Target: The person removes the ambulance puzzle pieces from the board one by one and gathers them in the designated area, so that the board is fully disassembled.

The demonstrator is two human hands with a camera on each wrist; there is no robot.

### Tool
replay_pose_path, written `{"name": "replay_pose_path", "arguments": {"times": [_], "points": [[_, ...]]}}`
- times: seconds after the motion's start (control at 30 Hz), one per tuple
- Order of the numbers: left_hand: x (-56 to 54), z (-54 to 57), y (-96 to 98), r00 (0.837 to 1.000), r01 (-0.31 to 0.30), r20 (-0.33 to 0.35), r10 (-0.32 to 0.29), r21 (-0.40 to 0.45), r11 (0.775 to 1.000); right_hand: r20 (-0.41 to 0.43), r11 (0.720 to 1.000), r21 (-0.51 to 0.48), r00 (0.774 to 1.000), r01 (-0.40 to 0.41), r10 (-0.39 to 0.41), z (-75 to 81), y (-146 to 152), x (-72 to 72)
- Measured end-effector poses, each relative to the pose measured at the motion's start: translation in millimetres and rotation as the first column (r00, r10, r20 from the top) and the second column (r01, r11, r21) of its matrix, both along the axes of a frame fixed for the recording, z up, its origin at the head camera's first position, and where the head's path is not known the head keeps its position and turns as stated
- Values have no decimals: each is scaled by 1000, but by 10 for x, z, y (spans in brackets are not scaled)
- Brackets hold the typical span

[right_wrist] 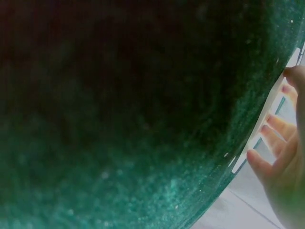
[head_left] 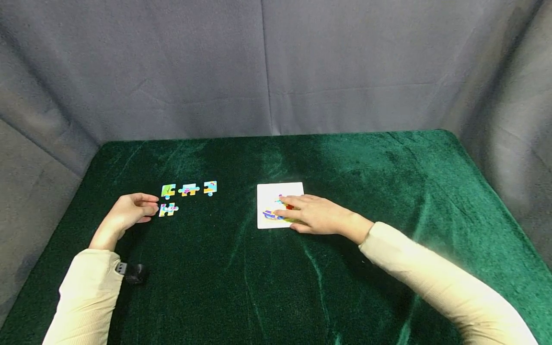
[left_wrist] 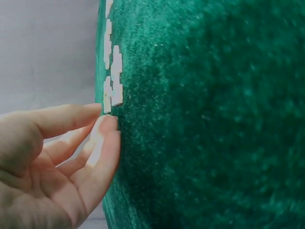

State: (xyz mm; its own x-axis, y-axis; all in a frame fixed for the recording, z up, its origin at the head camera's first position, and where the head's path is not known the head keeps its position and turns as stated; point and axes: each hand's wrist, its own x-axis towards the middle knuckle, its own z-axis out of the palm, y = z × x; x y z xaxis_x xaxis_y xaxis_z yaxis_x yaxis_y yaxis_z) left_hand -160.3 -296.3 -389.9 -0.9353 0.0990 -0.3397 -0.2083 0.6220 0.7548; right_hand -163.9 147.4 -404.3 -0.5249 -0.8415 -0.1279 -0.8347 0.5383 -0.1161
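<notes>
On the left, several colourful jigsaw pieces lie flat: a green one [head_left: 168, 191], a middle one [head_left: 189, 189] and a right one [head_left: 210, 187] form a loose row, with another piece [head_left: 168, 209] below. Beside the left ends of these, my left hand [head_left: 129, 211] has its fingers loosely bent. In the left wrist view its thumb [left_wrist: 78, 117] and fingertips stand just short of the pieces' pale edges [left_wrist: 116, 71]. My right hand [head_left: 316, 214] lies with extended fingers over a white square board [head_left: 267, 191], hiding part of its colourful picture.
Dark green velvety cloth [head_left: 207, 268] covers the table. A grey curtain [head_left: 181, 72] hangs behind it and at both sides. A small black device [head_left: 136, 273] sits by the left cuff.
</notes>
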Motion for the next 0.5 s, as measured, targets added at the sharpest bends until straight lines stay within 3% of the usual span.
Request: {"name": "replay_pose_path", "arguments": {"times": [0.3, 0.5], "points": [[-12, 67, 181, 994, -45, -98, 43, -13, 999, -10, 1000, -11, 1000, -5, 5, 8, 1, 7], [-41, 108, 437, 990, -15, -140, 16, 11, 1000, 38, 999, -29, 998, 46, -45, 15, 16, 8]]}}
